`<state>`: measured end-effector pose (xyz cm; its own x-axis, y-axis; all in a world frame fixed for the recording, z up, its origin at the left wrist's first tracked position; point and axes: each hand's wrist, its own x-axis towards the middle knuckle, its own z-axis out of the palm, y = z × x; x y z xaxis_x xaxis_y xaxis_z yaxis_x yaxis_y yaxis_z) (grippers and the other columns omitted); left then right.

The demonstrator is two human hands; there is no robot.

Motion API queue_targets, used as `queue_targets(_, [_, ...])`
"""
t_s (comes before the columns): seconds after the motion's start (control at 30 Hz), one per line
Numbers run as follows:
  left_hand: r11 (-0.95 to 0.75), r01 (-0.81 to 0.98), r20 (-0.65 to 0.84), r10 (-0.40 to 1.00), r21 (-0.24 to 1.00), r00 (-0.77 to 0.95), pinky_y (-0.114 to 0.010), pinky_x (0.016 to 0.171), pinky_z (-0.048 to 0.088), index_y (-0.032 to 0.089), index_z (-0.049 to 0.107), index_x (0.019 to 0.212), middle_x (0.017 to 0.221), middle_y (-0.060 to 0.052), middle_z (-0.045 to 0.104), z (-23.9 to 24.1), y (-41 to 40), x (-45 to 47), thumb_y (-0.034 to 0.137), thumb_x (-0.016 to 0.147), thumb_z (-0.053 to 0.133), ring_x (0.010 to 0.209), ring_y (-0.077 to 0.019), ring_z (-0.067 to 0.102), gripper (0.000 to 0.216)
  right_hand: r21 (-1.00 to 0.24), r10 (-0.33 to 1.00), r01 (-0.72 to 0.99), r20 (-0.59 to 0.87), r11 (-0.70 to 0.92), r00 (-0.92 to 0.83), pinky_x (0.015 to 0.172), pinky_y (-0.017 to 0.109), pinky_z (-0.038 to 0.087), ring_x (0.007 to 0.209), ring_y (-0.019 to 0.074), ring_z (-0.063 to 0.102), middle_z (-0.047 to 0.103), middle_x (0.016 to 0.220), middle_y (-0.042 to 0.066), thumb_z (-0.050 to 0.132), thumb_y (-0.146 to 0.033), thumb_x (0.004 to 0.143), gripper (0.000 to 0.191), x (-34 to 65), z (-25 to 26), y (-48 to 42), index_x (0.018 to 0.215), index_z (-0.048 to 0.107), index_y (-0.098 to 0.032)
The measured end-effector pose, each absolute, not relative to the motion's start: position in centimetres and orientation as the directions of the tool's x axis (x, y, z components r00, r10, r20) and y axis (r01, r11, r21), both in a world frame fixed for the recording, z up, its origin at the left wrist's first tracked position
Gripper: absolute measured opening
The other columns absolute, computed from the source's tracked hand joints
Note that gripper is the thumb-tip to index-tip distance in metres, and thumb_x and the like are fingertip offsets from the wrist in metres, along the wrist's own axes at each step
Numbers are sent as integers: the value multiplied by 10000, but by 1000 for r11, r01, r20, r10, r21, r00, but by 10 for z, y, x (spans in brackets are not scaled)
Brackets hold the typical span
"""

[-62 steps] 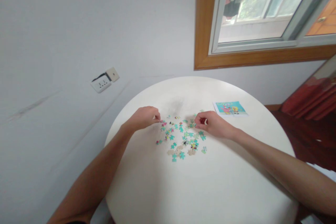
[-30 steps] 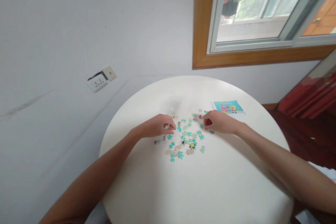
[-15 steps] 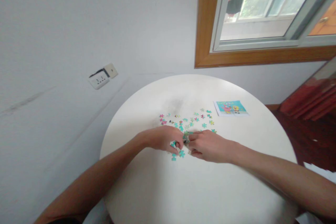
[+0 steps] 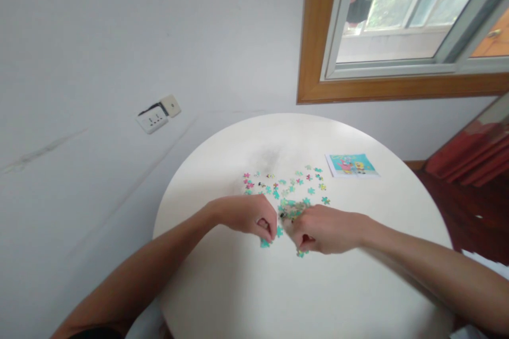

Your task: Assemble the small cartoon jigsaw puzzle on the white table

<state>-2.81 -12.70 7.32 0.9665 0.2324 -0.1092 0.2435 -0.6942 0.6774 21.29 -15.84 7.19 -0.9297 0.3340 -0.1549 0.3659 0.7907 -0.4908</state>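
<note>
Several small teal and pink jigsaw pieces (image 4: 287, 186) lie scattered on a round white table (image 4: 358, 286). My left hand (image 4: 248, 214) rests at the near edge of the scatter, fingers curled in a pinch over a teal piece (image 4: 264, 243). Close beside it, my right hand (image 4: 324, 229) is also curled shut over pieces at the near side, a teal piece (image 4: 301, 253) showing beneath it. What each pinch holds is hidden by the fingers.
A small picture card (image 4: 352, 164) with cartoon figures lies at the table's far right. A wall socket (image 4: 153, 117) sits on the white wall to the left. A wood-framed window (image 4: 397, 32) is above, and red fabric (image 4: 473, 156) at the right.
Both hands came from the far sides of the scatter toward me and together, and now sit nearly touching at its near edge. The far pieces are uncovered.
</note>
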Motion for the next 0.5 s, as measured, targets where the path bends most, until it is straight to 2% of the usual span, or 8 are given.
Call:
queue_targets(0.07, [-698, 252, -157, 199, 670, 967, -207, 664, 437, 217, 728, 810, 764, 3, 715, 68, -132, -20, 243, 849, 732, 692, -119, 622, 46, -494, 337, 383, -183, 781, -923, 564, 249, 257, 590, 96, 436, 586, 638, -29, 639, -82, 794, 181, 212, 70, -159, 639, 626, -173])
queue_targets(0.13, [-737, 282, -189, 210, 614, 959, -209, 655, 427, 212, 708, 790, 750, 13, 702, 65, -135, -14, 263, 812, 775, 703, -124, 620, 87, -469, 396, 417, -149, 778, -906, 573, 248, 267, 619, 103, 468, 589, 667, -26, 641, -97, 805, 164, 210, 68, -158, 663, 628, -178])
queue_targets(0.27, [-772, 353, -178, 305, 528, 935, -212, 716, 429, 190, 693, 802, 747, 17, 681, 73, -129, -22, 230, 787, 798, 755, -134, 619, 114, -368, 505, 483, -40, 795, -862, 643, 256, 337, 817, 158, 586, 646, 885, 24, 669, -216, 861, 44, 210, 64, -154, 824, 664, -194])
queue_targets(0.37, [-748, 427, -197, 381, 509, 903, -217, 757, 434, 196, 702, 900, 836, 9, 698, 85, -124, -38, 247, 775, 811, 801, -140, 628, 173, -288, 507, 493, -31, 821, -861, 666, 270, 368, 886, 190, 608, 653, 931, 46, 668, -267, 881, 92, 208, 58, -152, 837, 658, -186])
queue_targets(0.5, [-737, 496, -261, 421, 459, 868, -224, 780, 428, 201, 701, 918, 865, 11, 692, 88, -122, -47, 260, 768, 817, 843, -150, 626, 199, -207, 469, 460, -10, 863, -883, 693, 293, 397, 852, 192, 606, 651, 884, 58, 579, -262, 934, 154, 206, 55, -153, 834, 651, -169])
